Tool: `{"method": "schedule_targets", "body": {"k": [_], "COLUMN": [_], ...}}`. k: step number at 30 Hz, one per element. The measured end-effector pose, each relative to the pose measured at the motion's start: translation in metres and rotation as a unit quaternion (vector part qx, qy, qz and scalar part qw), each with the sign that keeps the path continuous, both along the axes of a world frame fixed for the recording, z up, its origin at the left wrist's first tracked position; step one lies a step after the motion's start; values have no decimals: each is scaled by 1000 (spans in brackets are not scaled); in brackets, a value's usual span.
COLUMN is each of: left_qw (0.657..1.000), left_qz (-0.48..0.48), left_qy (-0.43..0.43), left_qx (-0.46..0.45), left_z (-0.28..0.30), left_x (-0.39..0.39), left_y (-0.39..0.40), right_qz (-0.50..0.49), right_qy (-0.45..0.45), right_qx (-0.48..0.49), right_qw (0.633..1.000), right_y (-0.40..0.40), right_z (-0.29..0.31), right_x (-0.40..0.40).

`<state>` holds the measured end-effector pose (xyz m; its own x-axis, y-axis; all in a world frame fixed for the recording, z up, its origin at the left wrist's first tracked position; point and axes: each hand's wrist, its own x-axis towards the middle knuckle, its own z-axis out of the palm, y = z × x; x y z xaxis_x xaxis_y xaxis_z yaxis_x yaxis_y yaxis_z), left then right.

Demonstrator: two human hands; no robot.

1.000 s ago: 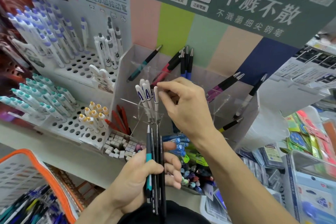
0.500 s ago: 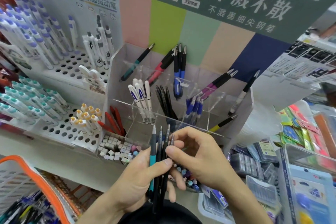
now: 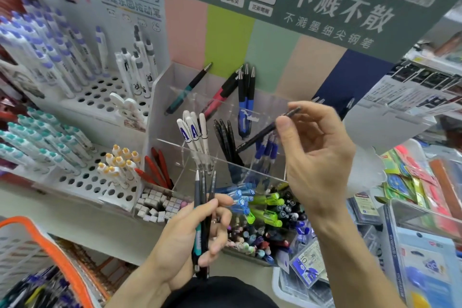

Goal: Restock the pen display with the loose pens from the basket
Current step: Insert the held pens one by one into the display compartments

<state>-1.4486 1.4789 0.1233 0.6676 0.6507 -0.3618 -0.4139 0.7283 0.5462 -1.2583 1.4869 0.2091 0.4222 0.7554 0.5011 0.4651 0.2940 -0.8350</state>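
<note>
A clear acrylic pen display [image 3: 160,97] with several compartments stands in front of me. Its cells hold white pens [image 3: 193,132], black pens [image 3: 226,140] and blue pens [image 3: 266,150]. My right hand [image 3: 315,157] pinches one black pen [image 3: 265,131] between thumb and fingers, slanted over the cell with black pens. My left hand [image 3: 190,240] grips a small bundle of dark pens [image 3: 202,212], one with a teal band, held upright below the display. The orange-rimmed basket [image 3: 47,250] with loose pens sits at the lower left.
White perforated racks [image 3: 92,92] of pens fill the left shelf. A box of small erasers [image 3: 160,205] and a tray of mixed pens [image 3: 265,210] lie below the display. Packaged stationery [image 3: 425,245] crowds the right. A green sign [image 3: 325,7] rises behind.
My right hand left the white pens, came down to the bundle, took one black pen from it and lifted it up over the display. The bundle in my left hand is thinner.
</note>
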Motion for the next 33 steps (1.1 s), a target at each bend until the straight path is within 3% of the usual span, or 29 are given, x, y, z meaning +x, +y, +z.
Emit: {"method": "schedule_targets", "body": {"k": [6, 12, 18, 22, 28, 33], "left_qw": [1000, 1000, 1000, 999, 999, 1000], "left_qz": [13, 13, 9, 1, 0, 5], "left_qy": [8, 15, 21, 32, 32, 28], "left_qx": [-4, -4, 4, 5, 4, 4], "left_z": [0, 1, 1, 1, 1, 0], "left_x": [-2, -4, -3, -1, -1, -3], "left_y": [-1, 0, 1, 1, 0, 1], "right_qz": [16, -3, 16, 77, 133, 29], "right_qy": [-233, -353, -370, -291, -316, -309], "right_qx": [-114, -316, -375, -412, -444, -375], "right_qw": [966, 881, 849, 860, 828, 873], "right_y": [29, 51, 64, 57, 51, 57], "right_z": [-26, -24, -16, -12, -2, -15], "right_x": [-16, -32, -35, -33, -30, -40]}}
